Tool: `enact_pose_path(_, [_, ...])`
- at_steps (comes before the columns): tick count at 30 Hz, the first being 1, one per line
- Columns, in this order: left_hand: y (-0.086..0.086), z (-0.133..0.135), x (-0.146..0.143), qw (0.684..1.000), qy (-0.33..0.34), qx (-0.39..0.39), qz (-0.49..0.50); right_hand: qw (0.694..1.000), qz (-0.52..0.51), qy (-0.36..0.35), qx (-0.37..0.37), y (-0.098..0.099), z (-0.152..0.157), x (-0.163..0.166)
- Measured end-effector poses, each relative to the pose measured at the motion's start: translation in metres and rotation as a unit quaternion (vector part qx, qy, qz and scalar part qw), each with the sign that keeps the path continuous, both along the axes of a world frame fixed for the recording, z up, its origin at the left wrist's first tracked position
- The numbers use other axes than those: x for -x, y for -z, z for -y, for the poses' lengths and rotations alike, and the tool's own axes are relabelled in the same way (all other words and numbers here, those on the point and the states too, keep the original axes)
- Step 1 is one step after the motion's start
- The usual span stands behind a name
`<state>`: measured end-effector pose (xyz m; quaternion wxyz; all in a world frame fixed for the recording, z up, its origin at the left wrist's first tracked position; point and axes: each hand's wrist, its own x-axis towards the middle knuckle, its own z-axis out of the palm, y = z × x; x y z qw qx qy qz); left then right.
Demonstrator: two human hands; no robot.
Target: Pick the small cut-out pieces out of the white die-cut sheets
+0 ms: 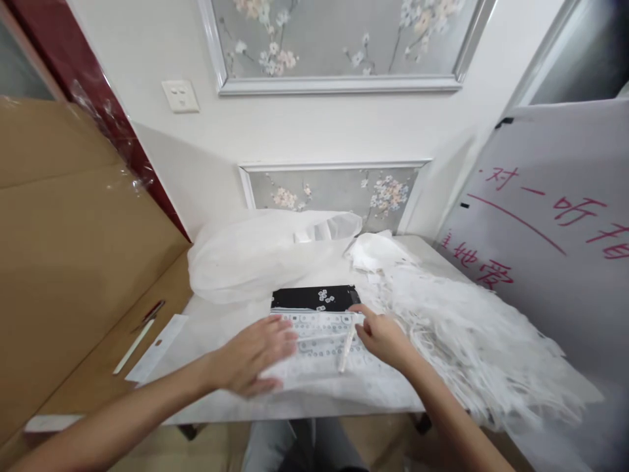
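A white perforated sheet (322, 341) with rows of small cut-out shapes lies on the table in front of me. My left hand (255, 354) rests flat on its left part, fingers stretched out. My right hand (381, 337) sits at the sheet's right edge, fingers curled, pinching its upper corner. A thin white pen-like stick (346, 351) lies on the sheet just left of my right hand. Behind the sheet lies a black tray (314, 298) holding a few small white pieces.
A heap of used white perforated sheets (472, 341) covers the table's right side. A large white plastic bag (260, 252) lies behind. Brown cardboard (73, 249) leans at the left, with a white strip (157, 337) and a pen (137, 337). A whiteboard with red writing (550, 229) stands right.
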<state>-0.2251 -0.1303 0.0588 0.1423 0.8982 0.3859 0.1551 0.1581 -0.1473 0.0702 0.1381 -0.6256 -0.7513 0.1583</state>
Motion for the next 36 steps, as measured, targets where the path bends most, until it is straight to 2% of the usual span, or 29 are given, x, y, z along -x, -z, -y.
enact_pose_path(2, [0.007, -0.018, -0.003, 1.000, 0.011, 0.001, 0.008, 0.998, 0.047, -0.024, 0.036, 0.017, -0.012, 0.003])
enact_pose_path(3, [0.015, -0.028, -0.005, 1.000, -0.005, 0.007, 0.018, 0.996, 0.070, -0.031, 0.047, 0.025, -0.016, 0.005])
enact_pose_path(6, [0.051, -0.053, -0.011, 0.992, -0.115, 0.030, 0.047, 0.992, 0.111, -0.035, 0.058, 0.044, -0.023, 0.009])
enact_pose_path(9, [0.081, -0.066, -0.015, 0.982, -0.179, 0.033, 0.045, 0.990, 0.122, -0.031, 0.062, 0.050, -0.023, 0.011])
enact_pose_path(11, [0.088, -0.071, -0.017, 0.980, -0.190, 0.035, 0.044, 0.990, 0.123, -0.024, 0.062, 0.050, -0.023, 0.013])
enact_pose_path(16, [0.078, -0.079, -0.018, 0.981, -0.175, 0.048, 0.066, 0.994, 0.088, -0.007, 0.065, 0.047, -0.023, 0.009])
enact_pose_path(19, [0.070, -0.076, -0.016, 0.982, -0.157, 0.052, 0.088, 0.999, -0.027, 0.000, 0.042, 0.043, -0.020, -0.003])
enact_pose_path(24, [0.061, -0.055, -0.013, 0.978, -0.123, 0.075, 0.150, 0.980, -0.197, 0.017, -0.030, 0.041, -0.021, -0.021])
enact_pose_path(26, [0.059, -0.049, -0.016, 0.974, -0.118, 0.067, 0.179, 0.962, -0.261, 0.030, -0.074, 0.043, -0.026, -0.015])
enact_pose_path(31, [0.051, -0.044, -0.028, 0.971, -0.109, 0.024, 0.211, 0.883, -0.431, 0.092, -0.163, 0.036, -0.045, 0.032])
enact_pose_path(33, [0.043, -0.044, -0.031, 0.969, -0.079, -0.006, 0.234, 0.885, -0.434, 0.035, -0.168, 0.026, -0.052, 0.054])
enact_pose_path(36, [0.029, -0.042, -0.035, 0.961, -0.047, -0.035, 0.272, 0.918, -0.348, -0.126, -0.142, 0.012, -0.060, 0.081])
